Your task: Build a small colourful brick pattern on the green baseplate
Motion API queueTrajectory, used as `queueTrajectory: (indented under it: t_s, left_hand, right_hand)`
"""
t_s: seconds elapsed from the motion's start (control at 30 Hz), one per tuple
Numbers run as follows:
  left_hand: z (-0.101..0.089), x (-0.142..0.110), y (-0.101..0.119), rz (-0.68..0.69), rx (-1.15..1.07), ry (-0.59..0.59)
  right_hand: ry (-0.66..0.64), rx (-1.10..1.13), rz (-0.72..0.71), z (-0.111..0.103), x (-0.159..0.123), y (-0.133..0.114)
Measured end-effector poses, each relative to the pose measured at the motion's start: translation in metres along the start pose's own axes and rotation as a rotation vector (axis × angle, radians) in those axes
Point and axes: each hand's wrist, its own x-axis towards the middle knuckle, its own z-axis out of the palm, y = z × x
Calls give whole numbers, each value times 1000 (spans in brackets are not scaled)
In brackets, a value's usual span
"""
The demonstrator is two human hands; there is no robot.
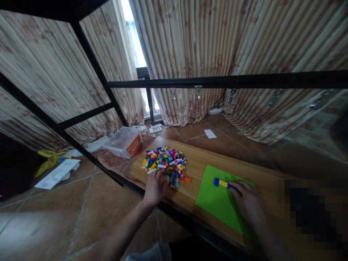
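the left hand [154,188] rests palm down on the wooden table [201,161] at the near edge of a pile of small coloured building bricks [165,165], its fingers loosely together and touching the nearest bricks; whether any brick is pinched between them cannot be told. an orange brick [187,179] lies at the near right fringe of the pile, just beside that hand. the right hand [248,203] lies over the green baseplate [214,199], which sits flat on the table to the right of the pile and apart from it. the right fingertips [234,188] are drawn together on the right end of a short row of bricks, blue and yellow [221,182], seated on the far part of the baseplate. a clear plastic tub with an orange label [125,142] lies tilted at the far left end of the table. a black metal frame [217,81] crosses the view above the table. striped curtains [190,54] hang behind. papers [210,133] and white foam pieces [58,173] lie on the tiled floor [89,206].
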Motion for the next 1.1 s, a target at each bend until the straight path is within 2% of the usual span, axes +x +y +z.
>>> queueTrajectory:
  t_s: [0.13,0.3,0.43,0.77,1.1]
  left_hand:
    - [-2,3,-6,-19,3,-10]
    - [3,-2,8,108,31,-150]
    - [7,-3,13,125,67,-208]
    - [11,17,8,220,108,-314]
    - [12,34,5,172,114,-356]
  right_hand:
    - [-1,60,19,0,1,-3]
    - [-17,102,31,-1,3,-2]
    - [-37,109,28,-2,4,-2]
    - [-52,112,14,-9,8,-9]
    - [-67,115,-8,-10,12,-14]
